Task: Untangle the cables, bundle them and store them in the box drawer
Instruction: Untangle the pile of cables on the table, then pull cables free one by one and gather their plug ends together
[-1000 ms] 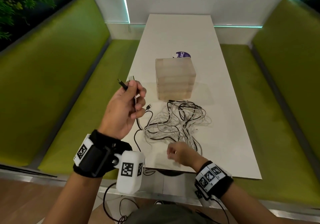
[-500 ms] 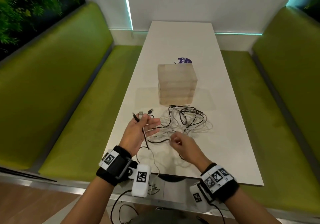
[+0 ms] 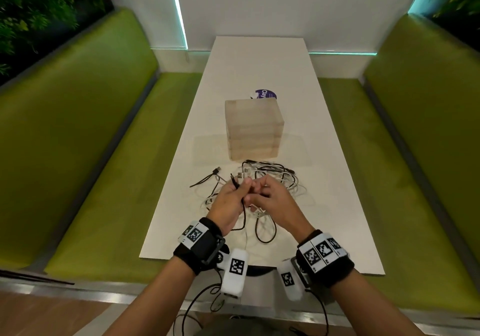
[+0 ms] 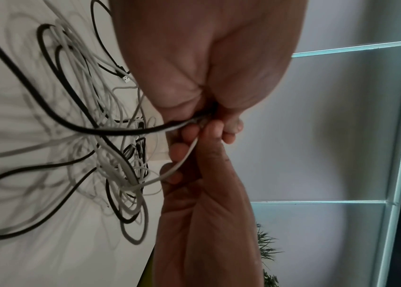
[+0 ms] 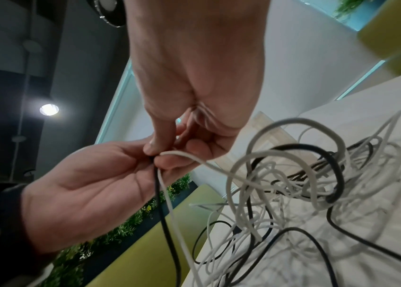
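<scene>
A tangle of black and white cables point(image 3: 275, 179) lies on the white table point(image 3: 259, 70), just in front of the pale wooden drawer box point(image 3: 253, 127). My two hands meet above the near edge of the tangle. My left hand point(image 3: 240, 188) grips a black cable point(image 5: 164, 213) and a white cable point(image 5: 178, 223) near their ends, and two plugs point(image 3: 237, 178) stick up above its fingers. My right hand point(image 5: 167, 152) pinches the white cable point(image 4: 182, 161) right beside the left fingertips point(image 4: 231, 124). The black cable point(image 4: 91, 129) runs back into the pile.
Green padded benches point(image 3: 109, 174) run along both sides of the table. A purple round label point(image 3: 265, 94) lies behind the box. A loose black plug end point(image 3: 217, 171) lies left of the tangle. Cable loops point(image 3: 262, 229) reach toward the table's near edge point(image 3: 259, 264).
My left hand came down from the raised left side to just over the tangle, still holding the cable ends. My right hand rose from the table edge and took the white cable beside it.
</scene>
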Available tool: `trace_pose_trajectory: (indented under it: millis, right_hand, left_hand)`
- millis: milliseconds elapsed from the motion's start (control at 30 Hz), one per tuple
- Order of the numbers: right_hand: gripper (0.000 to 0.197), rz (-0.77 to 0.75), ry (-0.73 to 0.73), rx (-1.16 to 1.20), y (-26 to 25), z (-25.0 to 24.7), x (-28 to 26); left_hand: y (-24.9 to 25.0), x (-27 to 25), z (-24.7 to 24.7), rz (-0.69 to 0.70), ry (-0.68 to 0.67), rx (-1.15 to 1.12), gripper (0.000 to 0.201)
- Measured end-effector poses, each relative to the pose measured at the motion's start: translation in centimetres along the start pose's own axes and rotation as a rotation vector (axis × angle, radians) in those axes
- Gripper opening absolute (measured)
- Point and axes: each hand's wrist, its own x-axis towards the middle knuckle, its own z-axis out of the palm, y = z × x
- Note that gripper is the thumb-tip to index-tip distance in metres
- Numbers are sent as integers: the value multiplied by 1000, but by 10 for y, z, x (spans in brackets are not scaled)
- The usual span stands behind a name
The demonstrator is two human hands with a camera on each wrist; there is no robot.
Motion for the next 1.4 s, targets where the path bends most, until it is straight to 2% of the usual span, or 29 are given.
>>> trace_pose_trajectory:
  millis: [67, 167, 300, 400, 500, 600, 700, 800, 867, 933, 1000, 1067, 1167, 1266, 1333, 1400]
  right_hand:
    - [21, 6, -109, -57, 2, -1, 1]
    - [12, 26, -249, -281, 11, -9, 4]
    - [24, -49, -251, -509, 17, -15, 14]
    - [28, -81, -297, -661, 27, -20, 25]
    - [32, -8, -288, -670, 47, -38, 27]
    - [34, 5, -199, -642, 51, -52, 23]
    - [39, 22, -134, -514, 43, -54, 24]
    - [39, -6, -134, -505, 34, -50, 27]
    - [37, -50, -142, -521, 29, -45, 27]
    - [36, -85, -170, -561, 25, -40, 27]
    - [36, -46, -191, -568, 24, -36, 27]
    - [43, -5, -200, -571, 25, -38, 27]
    - [28, 11, -273, -668, 22, -37, 23]
    - [43, 9, -227, -655, 19, -32, 25]
    - [35, -31, -212, -644, 25, -34, 29]
    - [28, -36, -176, -735, 30, -38, 30]
  left_hand:
    - [3, 1, 0, 21, 48, -3, 28]
    - [15, 3, -5, 96, 118, -31, 29]
    - [30, -2, 1, 174, 94, -22, 30]
    - [56, -10, 9, 286, 105, -79, 27]
    - [101, -17, 7, 413, 129, -187, 24]
    - [133, -19, -7, 493, 155, -197, 26]
    - [121, -7, -20, 411, 231, -60, 29]
    - [76, 6, -21, 199, 271, 307, 30]
    - [43, 10, -11, 92, 219, 473, 31]
    - [17, 12, 5, 51, 154, 515, 33]
    - [5, 13, 17, 6, 88, 495, 34]
    - [1, 15, 21, 11, 36, 444, 31]
    - [2, 15, 22, 64, 44, 415, 32]
    - [8, 14, 23, 86, 104, 396, 33]
    - [16, 15, 21, 128, 127, 371, 28]
    - [28, 12, 21, 175, 132, 397, 25]
